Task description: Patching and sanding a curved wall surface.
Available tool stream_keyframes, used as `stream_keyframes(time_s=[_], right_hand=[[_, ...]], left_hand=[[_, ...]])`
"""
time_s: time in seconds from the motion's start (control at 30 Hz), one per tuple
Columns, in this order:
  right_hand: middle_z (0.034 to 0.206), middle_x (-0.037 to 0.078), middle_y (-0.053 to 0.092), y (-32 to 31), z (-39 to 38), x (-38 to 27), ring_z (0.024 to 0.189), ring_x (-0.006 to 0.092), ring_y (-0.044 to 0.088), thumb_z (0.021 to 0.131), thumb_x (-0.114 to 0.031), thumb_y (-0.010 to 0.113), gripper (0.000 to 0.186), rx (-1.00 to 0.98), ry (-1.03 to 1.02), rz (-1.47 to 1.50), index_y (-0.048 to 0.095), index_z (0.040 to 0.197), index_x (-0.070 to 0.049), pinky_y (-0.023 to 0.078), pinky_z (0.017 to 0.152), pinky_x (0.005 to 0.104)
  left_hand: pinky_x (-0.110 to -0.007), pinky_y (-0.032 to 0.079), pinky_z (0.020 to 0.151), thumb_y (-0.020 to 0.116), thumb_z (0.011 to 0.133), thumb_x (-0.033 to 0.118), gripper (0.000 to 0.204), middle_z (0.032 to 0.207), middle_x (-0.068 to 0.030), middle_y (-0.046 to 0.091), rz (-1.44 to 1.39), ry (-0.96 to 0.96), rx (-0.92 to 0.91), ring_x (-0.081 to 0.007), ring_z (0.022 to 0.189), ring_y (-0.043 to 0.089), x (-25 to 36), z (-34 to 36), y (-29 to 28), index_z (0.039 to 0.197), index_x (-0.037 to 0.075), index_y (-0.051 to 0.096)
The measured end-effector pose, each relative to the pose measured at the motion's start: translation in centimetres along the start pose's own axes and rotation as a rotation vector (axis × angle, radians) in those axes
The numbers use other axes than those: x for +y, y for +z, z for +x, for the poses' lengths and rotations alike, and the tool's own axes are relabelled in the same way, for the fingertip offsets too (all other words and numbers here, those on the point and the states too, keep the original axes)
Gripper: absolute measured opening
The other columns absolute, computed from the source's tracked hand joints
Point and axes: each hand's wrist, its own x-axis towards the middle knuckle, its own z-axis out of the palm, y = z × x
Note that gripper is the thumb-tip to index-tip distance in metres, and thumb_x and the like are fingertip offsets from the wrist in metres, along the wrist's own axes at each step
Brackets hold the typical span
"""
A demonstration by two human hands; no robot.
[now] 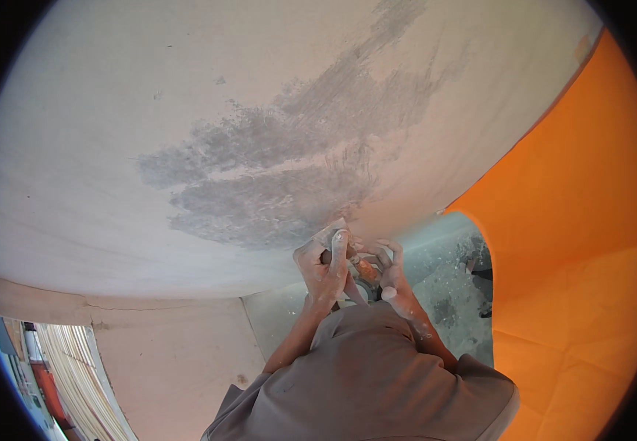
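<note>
In front of my body, close to the pale wall surface point(98, 140), both hands are together and coated in white dust. My left hand point(324, 266) is closed with its thumb up, pinching a pale, dusty flat piece point(331, 231) whose kind I cannot make out. My right hand point(390, 273) is beside it with bent fingers curled loosely about a tool with an orange-brown handle point(366, 270). That tool's far end is hidden among the fingers. Above the hands, a rough grey patch point(274, 198) spreads over the surface in streaks.
An orange sheet point(553, 250) hangs along the right side. Below it shows a grey floor point(443, 279) speckled white. At lower left are a pale panel point(179, 345) and, beyond it, a stack of long light strips point(76, 367).
</note>
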Motion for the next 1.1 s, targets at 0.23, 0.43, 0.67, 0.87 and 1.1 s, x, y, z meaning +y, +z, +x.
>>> stream_keyframes(time_s=[0.23, 0.43, 0.67, 0.87, 1.1], right_hand=[[0.165, 0.016, 0.022, 6.0, -0.6, -0.4, 0.153, 0.0306, 0.026, 0.081, -0.037, 0.09, 0.121, -0.132, 0.059, -0.284, 0.005, 0.163, -0.009, 0.029, 0.122, 0.0429], [0.129, 0.02, 0.067, 4.4, -0.7, -4.9, 0.121, 0.0326, 0.064, 0.098, 0.001, 0.059, 0.05, -0.293, 0.356, -0.772, 0.048, 0.147, -0.002, 0.048, 0.102, 0.0392], [0.107, 0.011, 0.07, 0.3, 2.6, -19.4, 0.097, 0.0154, 0.065, 0.109, -0.016, 0.051, 0.031, 0.644, -0.353, -1.157, 0.062, 0.13, 0.005, 0.049, 0.086, 0.0286], [0.163, 0.018, 0.038, 5.0, 14.3, -19.0, 0.152, 0.04, 0.03, 0.101, -0.018, 0.059, 0.055, 0.398, -0.97, -1.572, 0.048, 0.155, -0.019, 0.025, 0.124, 0.0497], [0.169, 0.014, 0.028, 1.1, 13.1, -10.5, 0.157, 0.0423, 0.015, 0.095, -0.055, 0.056, 0.067, -0.28, -0.986, -2.061, 0.045, 0.157, -0.032, 0.007, 0.128, 0.0579]], left_hand=[[-0.028, 0.049, 0.061, 0.053, 0.11, 0.029, 0.046, 0.068, -0.0086, 0.065, -0.135, 0.116, 0.169, -0.015, 0.065, 0.064, -0.1, -1.4, -1.1, 0.075, 0.001, 0.061], [-0.028, 0.047, 0.058, 0.054, 0.11, 0.033, 0.048, 0.066, -0.0067, 0.063, -0.163, 0.057, 0.217, -0.0129, 0.06, 0.06, 0.8, -0.5, -2.8, 0.075, 0.002, 0.061], [-0.024, 0.036, 0.046, 0.058, 0.108, 0.035, 0.048, 0.062, -0.0024, 0.061, -0.08, -0.133, 0.02, -0.0064, 0.049, 0.053, 0.5, -0.7, -5.2, 0.075, 0.002, 0.066], [-0.024, 0.035, 0.046, 0.058, 0.108, 0.033, 0.047, 0.06, -0.002, 0.059, -0.059, -0.067, -0.043, -0.0073, 0.048, 0.052, 1.1, -1.6, -4.8, 0.074, 0.001, 0.067], [-0.025, 0.043, 0.048, 0.063, 0.105, 0.025, 0.038, 0.064, -0.0049, 0.065, -0.076, -0.14, 0.004, -0.0089, 0.052, 0.058, 0.7, -3.0, -6.2, 0.077, 0.0, 0.069]])
